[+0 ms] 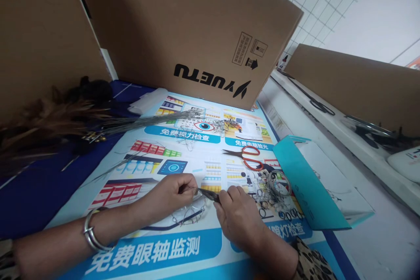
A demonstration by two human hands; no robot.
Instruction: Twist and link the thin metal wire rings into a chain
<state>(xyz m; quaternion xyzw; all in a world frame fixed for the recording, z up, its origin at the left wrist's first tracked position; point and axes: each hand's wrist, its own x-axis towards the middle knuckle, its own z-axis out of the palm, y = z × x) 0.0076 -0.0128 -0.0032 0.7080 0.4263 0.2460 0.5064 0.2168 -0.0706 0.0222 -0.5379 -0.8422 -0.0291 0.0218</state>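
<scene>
My left hand [172, 192], a silver bangle on its wrist, is closed in a pinch on a thin piece of wire [190, 214] that loops down onto the printed poster [183, 245]. My right hand [238, 216] is closed round small dark pliers [208, 194], whose tip meets the wire at my left fingertips. Both hands rest low over the poster near its front edge.
Red-handled scissors [251, 158] lie beyond my right hand, beside a pile of small wire rings [274, 197] and a roll of clear tape [278, 182]. A teal paper box [315, 183] sits to the right. Brown feathers [42, 127] and long wires [147, 120] lie left; cardboard boxes [183, 26] stand behind.
</scene>
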